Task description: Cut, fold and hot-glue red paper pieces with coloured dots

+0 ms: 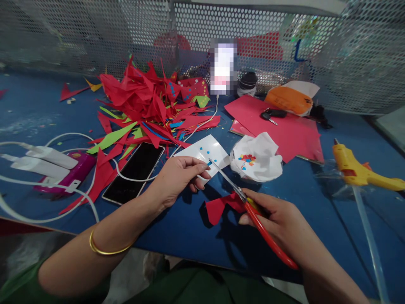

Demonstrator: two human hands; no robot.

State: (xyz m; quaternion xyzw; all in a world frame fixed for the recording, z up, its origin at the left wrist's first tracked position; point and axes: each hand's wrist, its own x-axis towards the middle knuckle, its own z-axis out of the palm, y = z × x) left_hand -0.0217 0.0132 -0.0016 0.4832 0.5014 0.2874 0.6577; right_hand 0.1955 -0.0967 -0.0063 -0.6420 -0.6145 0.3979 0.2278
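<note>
My right hand [278, 215] grips a pair of scissors [255, 216] with red and yellow handles. Their tips point up-left over a white card [202, 147] dotted with small blue paper squares [208, 152]. My left hand [180, 173] is pinched at the card's near edge, thumb against the fingers; whatever is between them is too small to make out. A scrap of red paper [217, 210] shows below the blades, beside my right fingers; whether they touch it is hidden. Just right of the card, a crumpled white paper [265, 152] holds small red, orange and blue bits [247, 158].
Red and green paper offcuts [142, 97] are heaped at the back left. A black phone [133, 173], white chargers on a purple power strip [72, 173] and cables lie left. Red sheets [284, 133] with a key [271, 116], and a yellow glue gun [356, 164], are right.
</note>
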